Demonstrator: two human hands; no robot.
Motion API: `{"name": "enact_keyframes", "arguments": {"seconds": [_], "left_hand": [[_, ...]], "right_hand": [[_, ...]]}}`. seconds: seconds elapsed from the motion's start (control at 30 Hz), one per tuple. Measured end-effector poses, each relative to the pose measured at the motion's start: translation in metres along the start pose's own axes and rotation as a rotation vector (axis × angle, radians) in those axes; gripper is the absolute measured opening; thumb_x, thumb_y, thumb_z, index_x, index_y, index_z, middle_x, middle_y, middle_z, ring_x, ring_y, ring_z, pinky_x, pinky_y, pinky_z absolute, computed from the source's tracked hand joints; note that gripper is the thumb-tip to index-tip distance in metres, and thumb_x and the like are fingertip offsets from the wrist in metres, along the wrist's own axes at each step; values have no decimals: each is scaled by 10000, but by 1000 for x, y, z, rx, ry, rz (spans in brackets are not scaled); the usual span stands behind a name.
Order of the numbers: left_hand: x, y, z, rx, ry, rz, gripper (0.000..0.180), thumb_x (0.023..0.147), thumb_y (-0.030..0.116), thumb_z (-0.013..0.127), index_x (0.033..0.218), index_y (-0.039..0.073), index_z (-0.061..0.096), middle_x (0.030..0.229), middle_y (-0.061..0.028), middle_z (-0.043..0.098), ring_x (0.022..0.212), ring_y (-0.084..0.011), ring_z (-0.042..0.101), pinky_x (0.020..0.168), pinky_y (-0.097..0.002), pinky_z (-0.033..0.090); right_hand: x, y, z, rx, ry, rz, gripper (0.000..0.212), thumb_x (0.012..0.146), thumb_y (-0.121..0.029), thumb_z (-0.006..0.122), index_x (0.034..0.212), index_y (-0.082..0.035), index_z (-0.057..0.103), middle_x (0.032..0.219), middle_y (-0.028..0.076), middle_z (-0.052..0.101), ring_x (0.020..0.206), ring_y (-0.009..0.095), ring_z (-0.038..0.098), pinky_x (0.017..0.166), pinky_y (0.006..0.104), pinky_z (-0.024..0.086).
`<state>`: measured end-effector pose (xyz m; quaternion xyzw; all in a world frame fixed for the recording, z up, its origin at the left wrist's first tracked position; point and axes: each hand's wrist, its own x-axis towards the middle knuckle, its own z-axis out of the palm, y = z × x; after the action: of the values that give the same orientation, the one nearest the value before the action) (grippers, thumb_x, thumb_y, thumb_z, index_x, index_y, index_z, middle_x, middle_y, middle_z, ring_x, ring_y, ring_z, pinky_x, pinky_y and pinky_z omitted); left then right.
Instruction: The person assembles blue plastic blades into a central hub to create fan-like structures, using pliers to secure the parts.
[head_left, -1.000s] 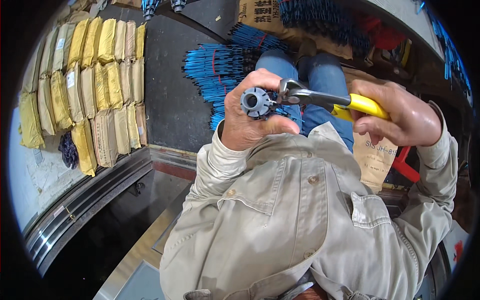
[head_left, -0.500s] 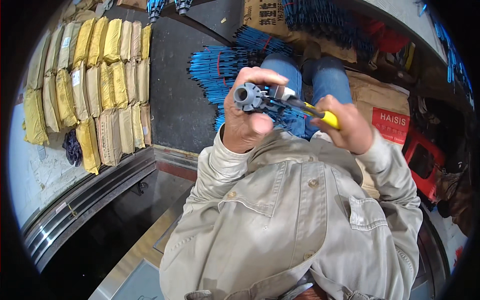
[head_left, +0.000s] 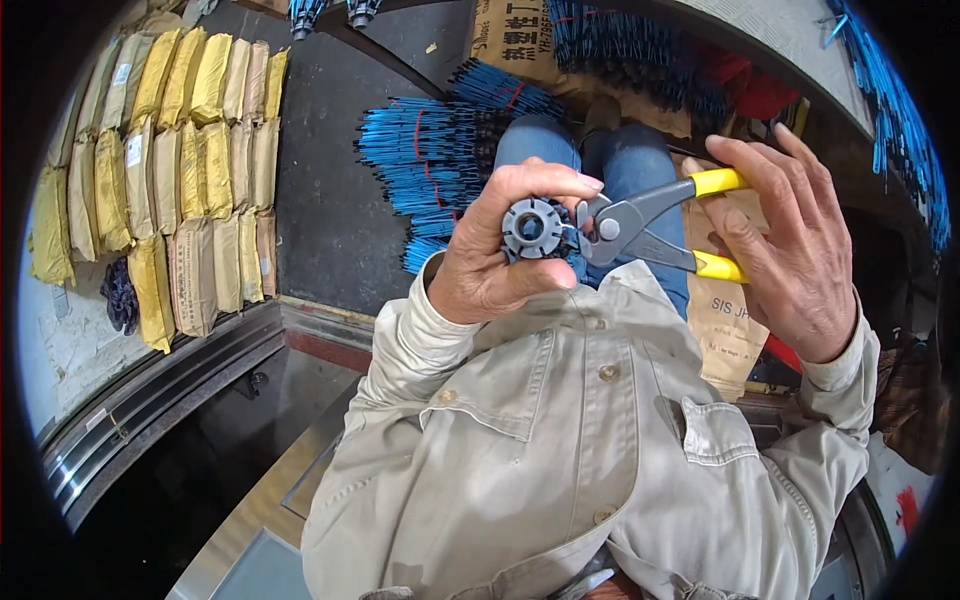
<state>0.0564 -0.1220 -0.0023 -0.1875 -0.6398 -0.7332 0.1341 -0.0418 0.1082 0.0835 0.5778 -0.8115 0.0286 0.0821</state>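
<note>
My left hand [head_left: 485,240] is closed round a grey round hub [head_left: 531,229] with a notched rim and a hole in the middle. Its thumb and fingers pinch the hub from both sides. A pair of cutting pliers [head_left: 640,222] with yellow grips has its jaws beside the hub, and its handles are spread apart. Against those handles lies my right hand [head_left: 785,235], fingers long and loosely spread, bearing the pliers with a slack hold. Whether the jaws touch the hub, I cannot tell. Some blue pieces show just behind the hub.
Bundles of blue sticks with black ends [head_left: 425,150] lie beyond my left hand, tied with red bands. Wrapped yellow and tan packets [head_left: 180,180] stand in rows at the left. A brown paper sack [head_left: 725,330] lies under my right hand. More blue sticks [head_left: 900,130] hang at the right.
My right hand has loosened its grip and spread its fingers, so the pliers' handles have opened. The hub has turned its round face up and moved slightly right and down.
</note>
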Motion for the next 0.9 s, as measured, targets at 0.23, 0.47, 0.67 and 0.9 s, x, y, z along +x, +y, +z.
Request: {"name": "enact_keyframes", "arguments": {"seconds": [0.23, 0.47, 0.67, 0.9], "left_hand": [[-1, 5, 6, -5, 73, -37, 638, 744, 388, 693, 1205, 12, 460, 1088, -88, 522, 831, -148, 496, 768, -286, 395], [-2, -1, -7, 21, -10, -4, 649, 750, 396, 688, 1221, 7, 468, 1070, -78, 533, 820, -137, 463, 757, -269, 372], [-3, -1, -6, -38, 19, -33, 635, 747, 395, 692, 1198, -3, 489, 1012, -70, 545, 804, -137, 465, 743, -267, 374], [-1, -4, 1, 30, 91, 33, 630, 740, 403, 695, 1176, -12, 507, 958, -68, 557, 778, -137, 471, 724, -263, 379]], "right_hand": [[2, -7, 0, -97, 42, 68, 364, 692, -136, 690, 1025, -151, 544, 1260, 109, 458, 1128, 296, 480, 1049, 531, 252], [3, -12, 4, -71, 86, 56, 269, 699, -107, 685, 934, -135, 558, 1134, 127, 505, 1010, 295, 531, 930, 475, 395], [4, -15, 17, -2, 124, 66, 244, 679, -87, 687, 886, -100, 558, 1023, 136, 524, 842, 281, 552, 696, 391, 486], [9, -2, 37, 191, 178, -6, 260, 625, -46, 706, 830, -53, 547, 965, 148, 516, 730, 256, 537, 585, 344, 448]]}}
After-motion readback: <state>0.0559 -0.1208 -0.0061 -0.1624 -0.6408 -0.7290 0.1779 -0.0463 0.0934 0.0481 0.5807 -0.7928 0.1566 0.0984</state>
